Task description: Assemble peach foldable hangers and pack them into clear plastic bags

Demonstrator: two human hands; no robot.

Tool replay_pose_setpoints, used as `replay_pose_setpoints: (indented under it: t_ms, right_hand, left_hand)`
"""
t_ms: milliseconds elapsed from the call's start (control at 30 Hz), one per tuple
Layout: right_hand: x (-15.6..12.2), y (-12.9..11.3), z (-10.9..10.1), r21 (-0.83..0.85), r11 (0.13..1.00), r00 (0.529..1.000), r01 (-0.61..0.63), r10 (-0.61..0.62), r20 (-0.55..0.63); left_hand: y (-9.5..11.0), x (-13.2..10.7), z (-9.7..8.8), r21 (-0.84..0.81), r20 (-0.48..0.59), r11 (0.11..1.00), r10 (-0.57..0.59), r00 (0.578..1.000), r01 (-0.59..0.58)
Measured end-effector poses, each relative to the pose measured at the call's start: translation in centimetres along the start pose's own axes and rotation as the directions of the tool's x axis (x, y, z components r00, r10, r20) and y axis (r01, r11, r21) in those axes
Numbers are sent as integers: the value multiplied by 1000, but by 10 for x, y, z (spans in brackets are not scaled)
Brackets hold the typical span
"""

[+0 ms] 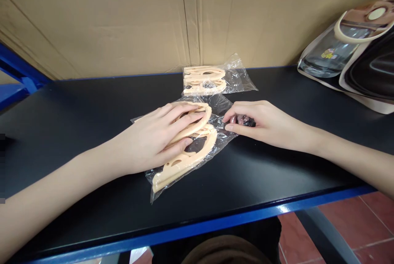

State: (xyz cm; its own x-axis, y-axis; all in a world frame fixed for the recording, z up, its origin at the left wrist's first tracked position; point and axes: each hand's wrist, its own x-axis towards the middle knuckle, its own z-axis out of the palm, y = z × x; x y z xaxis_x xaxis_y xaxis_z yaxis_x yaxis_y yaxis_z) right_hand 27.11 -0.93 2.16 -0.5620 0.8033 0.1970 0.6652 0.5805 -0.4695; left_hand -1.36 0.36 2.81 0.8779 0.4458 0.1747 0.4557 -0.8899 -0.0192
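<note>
A clear plastic bag (223, 133) lies on the black tabletop with cream, curved plastic pieces (205, 151) inside; they look like folded clothes hangers. Over these pieces my left hand (156, 135) rests flat, fingers spread and thumb apart, pressing on the bag. To the right, my right hand (264, 124) pinches the loose end of the same bag between thumb and fingers. Crumpled film shows dark and shiny inside its curled palm. Behind both hands is a second clear bag (238, 77) holding similar cream pieces (205, 79).
A brown cardboard wall (123, 22) rises behind the black table (92, 104), which has a blue front edge (184, 227). At the back right stand a clear bottle (329, 53) with a cream handle and a dark bag (372, 67). A blue frame (27, 77) is at left.
</note>
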Motion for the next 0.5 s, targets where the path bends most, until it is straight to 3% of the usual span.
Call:
replay_pose_setpoints:
  t_ms: [500]
  right_hand:
    - [-2,1,2,-57,997,999,50,-49,8]
  left_hand:
    - [1,0,0,2,14,1000,-5,1000,5]
